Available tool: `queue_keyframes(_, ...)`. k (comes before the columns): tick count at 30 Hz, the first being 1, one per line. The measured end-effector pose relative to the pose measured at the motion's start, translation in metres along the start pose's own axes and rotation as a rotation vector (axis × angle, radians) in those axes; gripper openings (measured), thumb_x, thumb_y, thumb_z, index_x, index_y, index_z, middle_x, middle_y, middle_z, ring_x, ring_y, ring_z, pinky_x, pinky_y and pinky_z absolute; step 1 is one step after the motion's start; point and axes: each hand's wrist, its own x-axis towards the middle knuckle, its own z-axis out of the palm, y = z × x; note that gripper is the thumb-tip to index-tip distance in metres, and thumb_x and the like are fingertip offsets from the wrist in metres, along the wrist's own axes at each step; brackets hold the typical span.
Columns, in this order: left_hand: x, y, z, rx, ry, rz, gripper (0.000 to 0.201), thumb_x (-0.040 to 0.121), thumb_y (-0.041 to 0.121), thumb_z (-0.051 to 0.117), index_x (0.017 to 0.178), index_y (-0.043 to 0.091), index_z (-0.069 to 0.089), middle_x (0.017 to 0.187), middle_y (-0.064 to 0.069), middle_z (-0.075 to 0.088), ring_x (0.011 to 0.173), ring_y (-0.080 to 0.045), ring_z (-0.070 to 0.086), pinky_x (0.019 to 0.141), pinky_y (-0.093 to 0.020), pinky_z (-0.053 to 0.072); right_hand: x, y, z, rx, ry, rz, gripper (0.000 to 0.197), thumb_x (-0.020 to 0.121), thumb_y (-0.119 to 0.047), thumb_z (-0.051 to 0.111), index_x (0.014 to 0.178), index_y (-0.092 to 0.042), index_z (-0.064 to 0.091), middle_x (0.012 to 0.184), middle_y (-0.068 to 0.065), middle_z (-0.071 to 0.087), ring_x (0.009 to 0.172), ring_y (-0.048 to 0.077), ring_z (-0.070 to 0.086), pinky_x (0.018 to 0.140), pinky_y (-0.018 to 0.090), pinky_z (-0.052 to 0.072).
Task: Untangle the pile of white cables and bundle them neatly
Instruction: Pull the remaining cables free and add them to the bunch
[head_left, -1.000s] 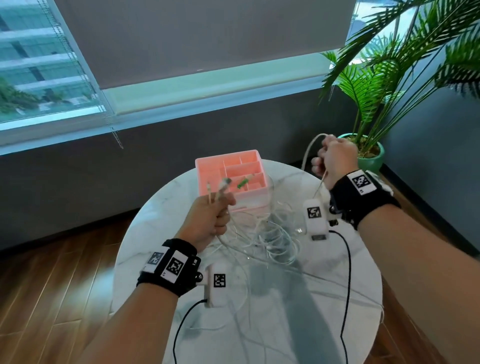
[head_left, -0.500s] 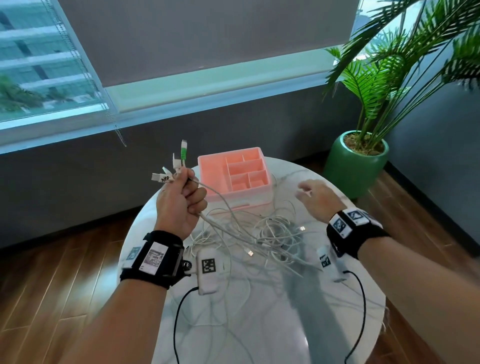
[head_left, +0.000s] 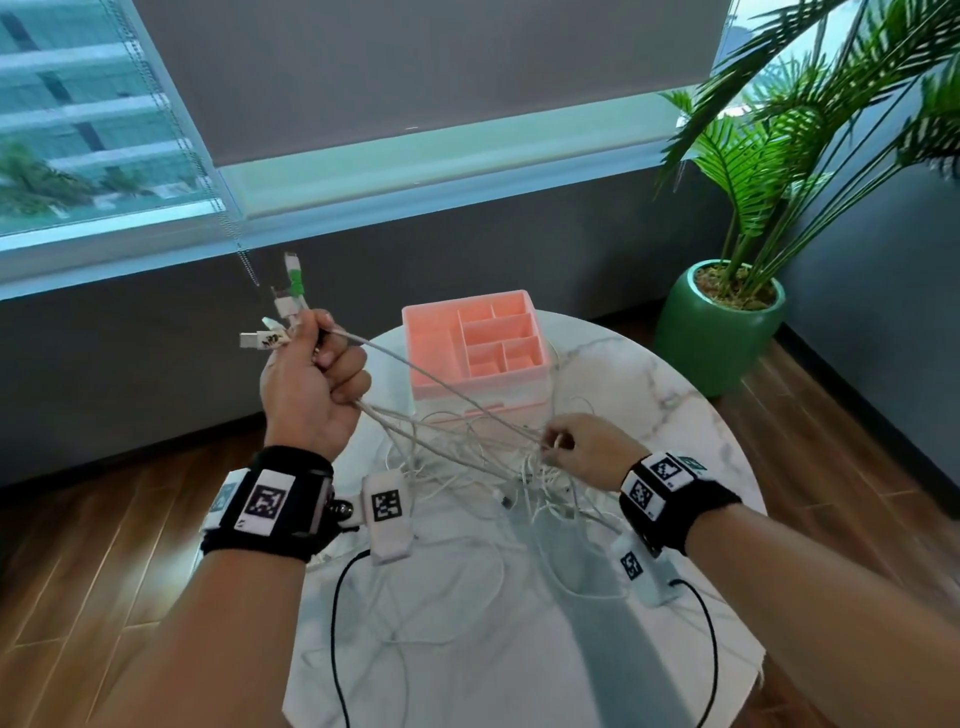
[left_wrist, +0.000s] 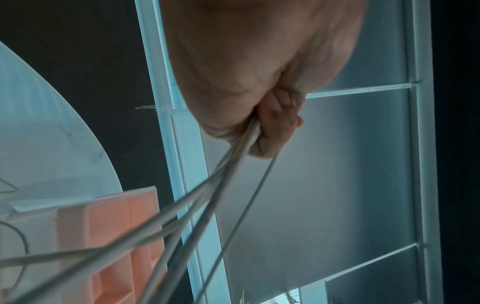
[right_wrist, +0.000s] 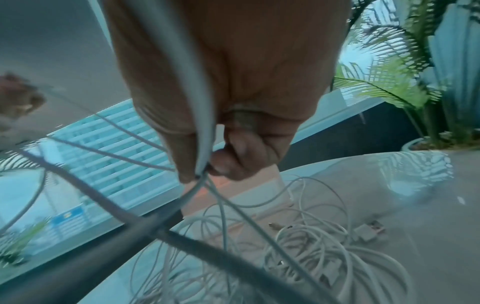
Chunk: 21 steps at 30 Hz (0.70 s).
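White cables (head_left: 467, 467) piled on table (head_left: 675, 405) | left hand (head_left: 306, 395) fists their plug ends, raised | right hand (head_left: 582, 447) pinches strands above pile

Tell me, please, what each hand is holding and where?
Left hand grips several white cables just below their plugs; right hand pinches one cable mid-length above the pile.

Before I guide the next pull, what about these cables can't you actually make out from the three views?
- Cable count in the left hand: curled fingers hide it, head and left wrist views.
- Which cable the right hand pinches: blurred, right wrist view.
- Knots in the pile: strands too thin, head view.
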Motion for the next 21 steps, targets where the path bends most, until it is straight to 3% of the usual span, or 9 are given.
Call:
queue_keyframes(3,0.000,0.001,-0.010,0.035,0.034,0.008,0.036,0.110,0.033,0.036,0.080,0.020,0.052,0.054,0.009,0.028,0.041,-0.003,0.020,0.034,-0.016,0.017,0.004,0.017,-0.015,0.099,0.210,0.092,0.014,0.087,-0.022,0.072,0.076,-0.024,0.064,0.074,-0.006,0.067,0.069,0.013,0.061,0.068,0.029,0.049)
queue_keyframes(7,-0.004,-0.008,-0.017,0.111,0.063,-0.001,0.039,0.111,0.033,0.035,0.078,0.019,0.052,0.056,0.008,0.029,0.042,-0.004,0.020,0.035,-0.017,0.018,0.008,0.022,-0.036,0.036,0.421,0.238,0.016,0.086,-0.011,0.066,0.076,-0.022,0.059,0.073,-0.004,0.064,0.072,0.019,0.061,0.066,0.026,0.043)
queue_keyframes(10,-0.007,-0.011,-0.018,0.136,0.114,-0.025,0.040,0.111,0.033,0.036,0.075,0.019,0.051,0.055,0.008,0.029,0.041,-0.004,0.019,0.034,-0.018,0.017,0.017,0.012,-0.057,0.349,0.549,0.265,0.016,0.092,-0.015,0.060,0.077,-0.020,0.056,0.072,0.006,0.071,0.051,0.020,0.056,0.053,0.029,0.044)
queue_keyframes(12,-0.009,-0.014,-0.014,0.182,0.145,-0.049,0.041,0.109,0.036,0.041,0.073,0.020,0.048,0.055,0.007,0.028,0.041,-0.005,0.018,0.034,-0.019,0.016,0.015,-0.014,-0.078,0.610,0.553,0.135,0.016,0.099,-0.016,0.055,0.083,-0.017,0.055,0.068,0.008,0.070,0.041,0.017,0.047,0.044,0.027,0.038)
queue_keyframes(14,-0.012,-0.019,-0.007,0.257,0.144,-0.069,0.041,0.107,0.036,0.048,0.069,0.020,0.045,0.057,0.006,0.028,0.041,-0.005,0.019,0.034,-0.018,0.016,0.006,-0.055,-0.105,0.769,0.518,-0.064,0.015,0.100,-0.014,0.055,0.085,-0.014,0.057,0.067,0.008,0.065,0.044,0.018,0.045,0.042,0.026,0.036)
queue_keyframes(17,-0.017,-0.031,0.006,0.343,0.071,-0.105,0.039,0.106,0.033,0.052,0.070,0.019,0.045,0.058,0.003,0.035,0.040,-0.006,0.022,0.036,-0.017,0.015,-0.010,-0.117,-0.143,1.009,0.460,-0.443,0.019,0.099,-0.011,0.055,0.081,-0.014,0.059,0.071,0.013,0.061,0.054,0.023,0.049,0.050,0.029,0.039)
queue_keyframes(19,-0.020,-0.039,0.015,0.386,0.011,-0.111,0.036,0.105,0.031,0.053,0.073,0.017,0.050,0.062,0.000,0.046,0.040,-0.005,0.023,0.037,-0.017,0.015,-0.022,-0.149,-0.161,1.020,0.427,-0.644,0.017,0.098,-0.010,0.055,0.083,-0.013,0.059,0.077,0.014,0.062,0.063,0.026,0.056,0.057,0.031,0.043)
queue_keyframes(21,-0.023,-0.044,0.025,0.411,-0.044,-0.102,0.031,0.105,0.027,0.055,0.077,0.015,0.057,0.073,-0.004,0.061,0.041,-0.005,0.022,0.036,-0.017,0.016,-0.030,-0.171,-0.169,0.954,0.379,-0.736,0.011,0.098,-0.011,0.054,0.087,-0.011,0.057,0.083,0.016,0.064,0.069,0.029,0.063,0.062,0.033,0.046)
